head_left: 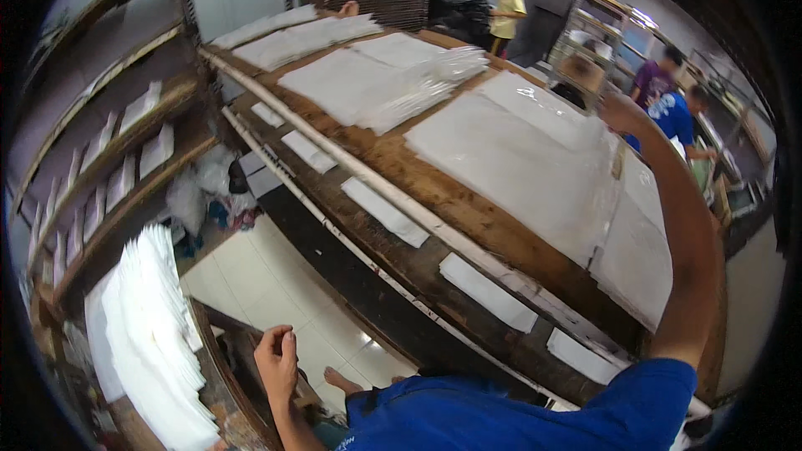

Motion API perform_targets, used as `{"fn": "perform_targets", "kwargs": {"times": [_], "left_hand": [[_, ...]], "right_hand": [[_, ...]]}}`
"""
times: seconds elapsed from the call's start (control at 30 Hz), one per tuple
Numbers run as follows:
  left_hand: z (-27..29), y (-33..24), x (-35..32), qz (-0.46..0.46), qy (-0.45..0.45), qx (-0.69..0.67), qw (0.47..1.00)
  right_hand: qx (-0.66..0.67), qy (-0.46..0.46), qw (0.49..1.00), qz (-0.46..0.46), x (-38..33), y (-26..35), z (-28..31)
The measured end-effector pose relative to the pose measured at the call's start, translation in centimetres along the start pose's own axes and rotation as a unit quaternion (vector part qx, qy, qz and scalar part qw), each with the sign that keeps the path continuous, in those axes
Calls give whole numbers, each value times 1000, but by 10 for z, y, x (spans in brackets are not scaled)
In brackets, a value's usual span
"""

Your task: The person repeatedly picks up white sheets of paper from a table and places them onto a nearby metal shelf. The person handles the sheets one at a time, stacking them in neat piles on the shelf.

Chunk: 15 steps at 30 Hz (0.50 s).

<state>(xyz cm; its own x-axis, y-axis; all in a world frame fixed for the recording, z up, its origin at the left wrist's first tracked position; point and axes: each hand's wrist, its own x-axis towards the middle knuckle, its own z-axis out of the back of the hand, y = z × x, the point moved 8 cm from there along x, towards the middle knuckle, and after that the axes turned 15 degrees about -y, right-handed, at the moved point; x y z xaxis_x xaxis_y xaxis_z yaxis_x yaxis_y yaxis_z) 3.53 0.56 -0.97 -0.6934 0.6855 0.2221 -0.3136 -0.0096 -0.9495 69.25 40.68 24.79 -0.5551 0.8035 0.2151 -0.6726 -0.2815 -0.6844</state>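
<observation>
- The right hand (622, 113) is reaching out at the upper right of the frame, touching the far edge of a large white sheet (518, 163) lying on the wooden table (451, 200) — its grip cannot be told.
- The left hand (277, 359) is resting at lower left, fingers curled loosely and holding nothing, beside a stack of white sheets (154, 334).

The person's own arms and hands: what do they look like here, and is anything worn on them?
Both arms are bare from the short sleeves down. The shirt is bright blue, its sleeve ending above the right elbow. The left hand and the right hand wear no gloves; no watch, ring or band shows. The fisheye lens bends the right forearm into a long curve.
</observation>
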Motion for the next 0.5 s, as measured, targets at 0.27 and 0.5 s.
{"fn": "perform_targets", "kwargs": {"times": [0.27,0.5], "left_hand": [[32,-2,17,-40,-15,22,999],[117,23,41,-17,-112,49,992]], "right_hand": [[210,-38,972,-101,83,104,234],[267,-271,901,210,173,373,427]]}}
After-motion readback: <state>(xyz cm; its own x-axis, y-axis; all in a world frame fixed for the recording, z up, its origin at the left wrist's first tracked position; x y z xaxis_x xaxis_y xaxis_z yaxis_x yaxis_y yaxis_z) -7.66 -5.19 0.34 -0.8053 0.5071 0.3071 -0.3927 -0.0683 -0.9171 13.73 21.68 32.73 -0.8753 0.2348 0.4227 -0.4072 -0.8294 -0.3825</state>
